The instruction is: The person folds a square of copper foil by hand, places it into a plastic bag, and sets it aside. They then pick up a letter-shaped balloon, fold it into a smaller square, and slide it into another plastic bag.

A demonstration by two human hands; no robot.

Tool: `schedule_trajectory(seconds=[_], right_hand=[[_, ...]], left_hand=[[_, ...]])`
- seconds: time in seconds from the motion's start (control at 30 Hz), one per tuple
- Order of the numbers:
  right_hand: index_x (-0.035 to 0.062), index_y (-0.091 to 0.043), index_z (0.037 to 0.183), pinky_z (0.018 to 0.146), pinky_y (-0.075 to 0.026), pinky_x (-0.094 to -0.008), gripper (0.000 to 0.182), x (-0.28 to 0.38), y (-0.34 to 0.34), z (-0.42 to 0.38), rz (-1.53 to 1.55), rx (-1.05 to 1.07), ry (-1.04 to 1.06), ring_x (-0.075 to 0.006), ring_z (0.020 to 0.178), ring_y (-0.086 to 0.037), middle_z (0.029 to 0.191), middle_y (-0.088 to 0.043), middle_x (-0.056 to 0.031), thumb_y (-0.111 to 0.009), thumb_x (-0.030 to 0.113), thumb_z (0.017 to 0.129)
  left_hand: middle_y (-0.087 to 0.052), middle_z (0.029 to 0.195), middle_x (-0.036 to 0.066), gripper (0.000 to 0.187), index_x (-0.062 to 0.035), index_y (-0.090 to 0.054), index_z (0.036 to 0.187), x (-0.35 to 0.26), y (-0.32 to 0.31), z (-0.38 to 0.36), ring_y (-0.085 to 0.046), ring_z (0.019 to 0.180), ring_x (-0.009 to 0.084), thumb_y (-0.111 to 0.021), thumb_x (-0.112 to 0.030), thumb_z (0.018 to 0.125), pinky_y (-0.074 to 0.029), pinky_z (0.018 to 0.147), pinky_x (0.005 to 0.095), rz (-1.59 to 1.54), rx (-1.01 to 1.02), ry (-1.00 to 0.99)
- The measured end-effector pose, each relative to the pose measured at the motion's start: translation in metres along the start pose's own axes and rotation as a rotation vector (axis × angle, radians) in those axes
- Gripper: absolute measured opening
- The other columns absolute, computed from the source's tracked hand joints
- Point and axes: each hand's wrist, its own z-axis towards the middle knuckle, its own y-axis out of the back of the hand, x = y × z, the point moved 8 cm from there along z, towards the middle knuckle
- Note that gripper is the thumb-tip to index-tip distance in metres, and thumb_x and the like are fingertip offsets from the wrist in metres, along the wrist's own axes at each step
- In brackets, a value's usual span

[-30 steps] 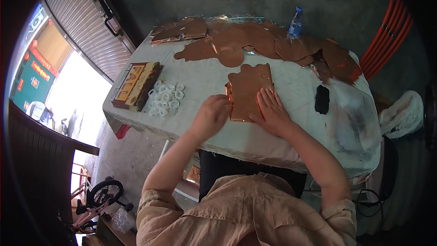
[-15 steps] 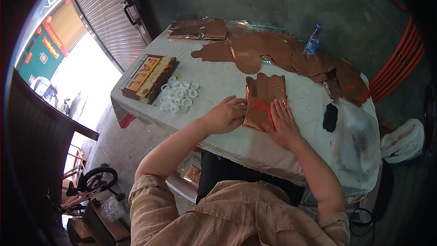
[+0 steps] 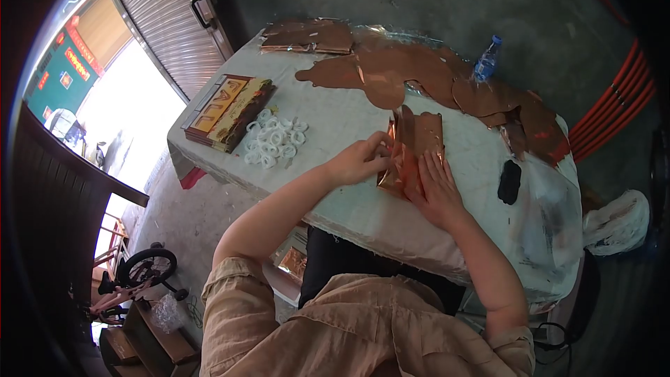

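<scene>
In front of me on the cloth-covered table lies a flat brown packet [image 3: 428, 132] with a wavy far edge. Its left side carries a shiny copper-coloured film [image 3: 398, 160], which stands raised and creased. My left hand [image 3: 361, 159] pinches the left edge of this film between thumb and fingers. Flat on the packet's right part rests my right hand [image 3: 440, 194], fingers stretched out toward the far edge. To the left of my left hand is a pile of white rings [image 3: 276, 139].
A stack of printed "FALL" boards [image 3: 227, 112] lies on the table's left. Brown cut-out pieces [image 3: 398, 73] spread along the far side, beside a water bottle [image 3: 487, 59]. At right are a black object [image 3: 509, 181] and clear plastic bags [image 3: 548, 216].
My left hand has moved right and slightly up, lifting the film's left edge over the packet. My right hand stays flat in nearly the same place.
</scene>
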Motion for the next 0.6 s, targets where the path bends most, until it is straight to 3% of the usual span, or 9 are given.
schedule_trajectory(seconds=[0.07,0.1,0.23,0.3,0.5,0.57,0.6], right_hand=[[-0.0079,-0.023,0.143,0.116,-0.006,-0.0447,0.083,0.0,0.0,-0.001,-0.009,0.006,-0.008,-0.0322,0.143,-0.014,0.15,-0.021,-0.0246,-0.043,0.054,0.091],[-0.0079,-0.023,0.143,0.116,-0.006,-0.0452,0.084,0.002,0.002,0.0,-0.02,0.0,-0.005,-0.0323,0.143,-0.014,0.15,-0.022,-0.0246,-0.044,0.055,0.091],[-0.0058,-0.022,0.144,0.116,-0.006,-0.0449,0.081,0.003,0.002,-0.001,-0.066,0.012,0.0,-0.0335,0.143,-0.014,0.151,-0.019,-0.0249,-0.048,0.05,0.091],[-0.0078,-0.024,0.142,0.116,-0.005,-0.0458,0.09,0.001,0.0,0.0,-0.058,-0.051,0.026,-0.0325,0.143,-0.014,0.15,-0.021,-0.0243,-0.046,0.06,0.088],[-0.0053,-0.023,0.144,0.116,-0.005,-0.0458,0.092,0.003,0.001,-0.001,-0.045,-0.014,-0.007,-0.0322,0.144,-0.012,0.152,-0.018,-0.0243,-0.048,0.063,0.086],[-0.0046,-0.023,0.144,0.116,-0.005,-0.0459,0.093,0.001,0.0,0.0,-0.063,-0.001,-0.01,-0.0321,0.144,-0.011,0.152,-0.017,-0.024,-0.048,0.063,0.085],[-0.0039,-0.022,0.145,0.116,-0.005,-0.046,0.093,0.001,-0.002,-0.001,-0.08,0.013,-0.013,-0.0319,0.144,-0.011,0.152,-0.017,-0.0236,-0.048,0.063,0.085]], left_hand=[[-0.056,0.115,0.013,0.053,-0.0029,-0.033,0.128,-0.004,-0.002,-0.002,-0.055,0.107,0.0167,-0.06,-0.006,0.082,-0.049,0.083,0.0289,0.174,-0.075,0.206],[-0.056,0.115,0.013,0.053,-0.0029,-0.033,0.128,-0.001,-0.004,-0.002,-0.055,0.107,0.0167,-0.06,-0.006,0.082,-0.049,0.083,0.0289,0.171,-0.068,0.21],[-0.049,0.127,0.014,0.065,-0.0045,-0.029,0.131,-0.012,-0.005,-0.005,-0.054,0.114,0.0198,-0.066,0.001,0.078,-0.049,0.09,0.0304,0.058,-0.123,0.113],[-0.048,0.129,0.014,0.067,-0.0052,-0.027,0.132,-0.014,-0.008,-0.007,-0.053,0.117,0.0208,-0.066,0.003,0.078,-0.048,0.094,0.0313,0.031,-0.117,0.111],[-0.04,0.138,0.017,0.073,-0.008,-0.023,0.138,-0.002,-0.016,-0.009,-0.044,0.129,0.0249,-0.061,0.009,0.078,-0.045,0.099,0.0344,0.026,-0.101,0.05],[-0.035,0.142,0.019,0.079,-0.0084,-0.02,0.14,-0.014,-0.009,-0.011,-0.04,0.132,0.0292,-0.063,0.008,0.076,-0.04,0.104,0.0377,0.218,-0.222,-0.145],[-0.035,0.142,0.019,0.079,-0.0084,-0.02,0.14,-0.011,-0.01,-0.012,-0.04,0.132,0.0292,-0.063,0.008,0.076,-0.04,0.104,0.0377,0.218,-0.221,-0.145]])
